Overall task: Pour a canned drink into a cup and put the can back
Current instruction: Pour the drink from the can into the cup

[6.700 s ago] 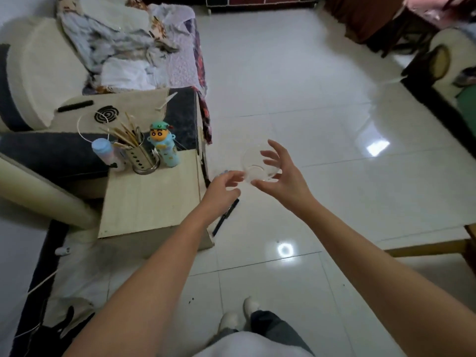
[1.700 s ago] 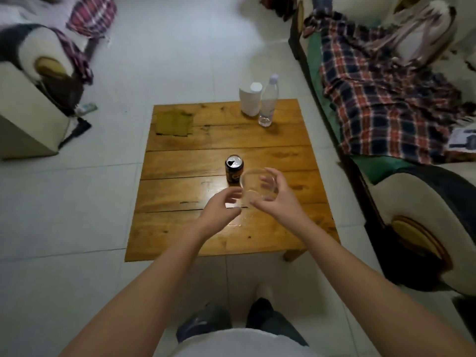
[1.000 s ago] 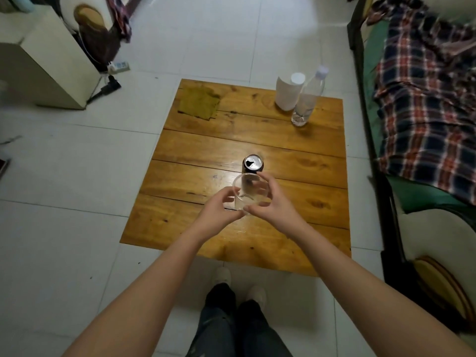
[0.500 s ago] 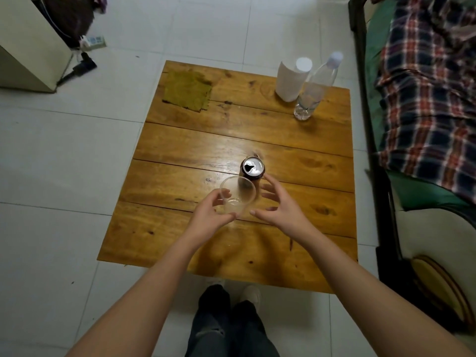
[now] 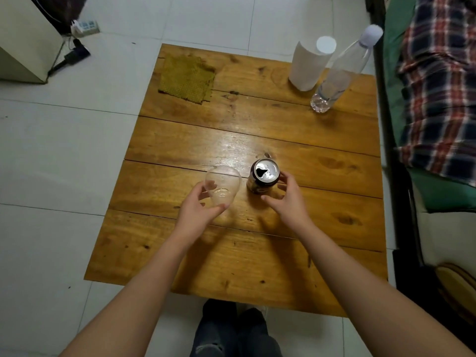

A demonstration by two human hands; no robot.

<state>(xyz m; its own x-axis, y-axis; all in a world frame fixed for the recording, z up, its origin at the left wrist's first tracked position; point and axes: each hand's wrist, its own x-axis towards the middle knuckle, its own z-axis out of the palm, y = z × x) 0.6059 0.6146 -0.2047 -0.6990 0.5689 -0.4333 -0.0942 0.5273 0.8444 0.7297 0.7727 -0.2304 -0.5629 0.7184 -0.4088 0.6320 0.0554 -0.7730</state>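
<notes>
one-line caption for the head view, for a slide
Left hand holds a clear cup over the wooden table while the right hand closes around an opened can.

A low wooden table (image 5: 257, 253) stands on white floor tiles (image 5: 64, 150) beside a plaid-draped sofa (image 5: 438, 99).

1. We take this for a home living room: a low wooden bench (image 5: 257, 130) of broad planks stands on pale floor tiles (image 5: 64, 150).
2. Right of the bench we see a couch with green cushions (image 5: 443, 194) and a plaid blanket (image 5: 438, 99) thrown over it.
3. On the bench's far side stand a roll of paper towel (image 5: 309, 65) and a clear water bottle (image 5: 340, 73); a woven mat (image 5: 186, 79) lies at its far left corner.
4. Beyond the bench's far left corner, a power strip (image 5: 85, 25) with a plugged cable lies on the floor beside a cream cabinet (image 5: 23, 47).
</notes>
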